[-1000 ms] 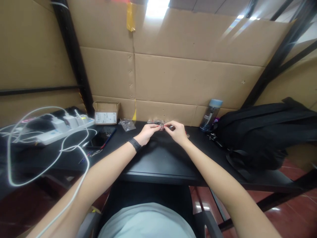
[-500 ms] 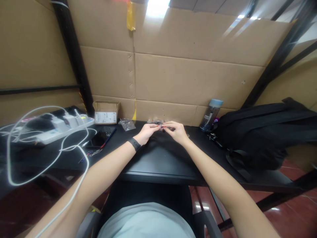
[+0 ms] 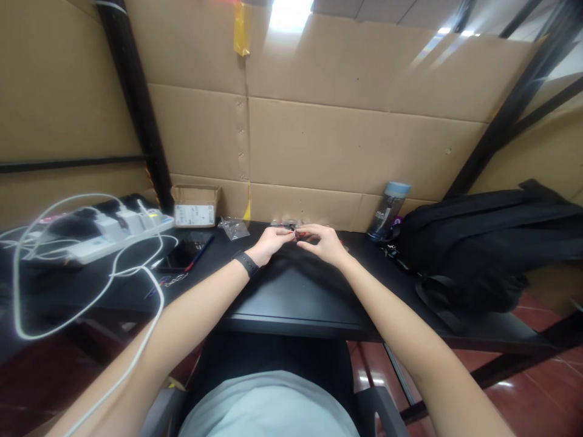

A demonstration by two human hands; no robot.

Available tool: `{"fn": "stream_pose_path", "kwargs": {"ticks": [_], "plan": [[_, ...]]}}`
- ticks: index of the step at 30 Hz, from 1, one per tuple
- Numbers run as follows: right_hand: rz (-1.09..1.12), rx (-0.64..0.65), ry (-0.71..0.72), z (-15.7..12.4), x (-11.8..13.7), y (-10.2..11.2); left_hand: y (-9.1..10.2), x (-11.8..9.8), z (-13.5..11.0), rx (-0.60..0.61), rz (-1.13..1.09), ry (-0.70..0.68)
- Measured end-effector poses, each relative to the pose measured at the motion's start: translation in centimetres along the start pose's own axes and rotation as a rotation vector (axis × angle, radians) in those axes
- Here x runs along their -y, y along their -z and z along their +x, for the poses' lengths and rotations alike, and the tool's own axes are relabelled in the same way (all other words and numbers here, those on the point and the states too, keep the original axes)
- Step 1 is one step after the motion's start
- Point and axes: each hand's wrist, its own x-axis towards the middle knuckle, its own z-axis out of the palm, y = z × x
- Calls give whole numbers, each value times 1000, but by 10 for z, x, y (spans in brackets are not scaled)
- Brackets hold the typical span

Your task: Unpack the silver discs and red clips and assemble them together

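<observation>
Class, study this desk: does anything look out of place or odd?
The white cable stands out: it trails in loose loops near the power strip and crosses in front of the left forearm, looking untidy. No spill shows.

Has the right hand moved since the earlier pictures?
Yes, slightly: the right hand has opened, its thumb shifting toward the near edge of the black table.
</observation>
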Motion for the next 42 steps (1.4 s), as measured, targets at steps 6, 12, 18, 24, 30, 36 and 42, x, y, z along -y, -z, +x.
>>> {"fn": "stream_pose_path", "kwargs": {"ticks": [6,12,18,24,30,36,42], "plan": [[22,45,14,-2,-4,-2,1,-1,0,-17,63,1],[61,89,43,-2,-5,-2,0,0,0,-18,70,7],[68,79,43,-1,-7,-3,7,-4,4,9,421,-159],[-24,48,31,-1,-14,1,42,-13,7,-188,1229,-124],[-67,44,18,-1,-16,7,75,-10,10,-173,1473,377],[-64,52,7,-1,-14,5,78,-12,14,-129,1503,463],[-57,48,23,-2,-15,4,76,-12,13,-119,1543,432]]}}
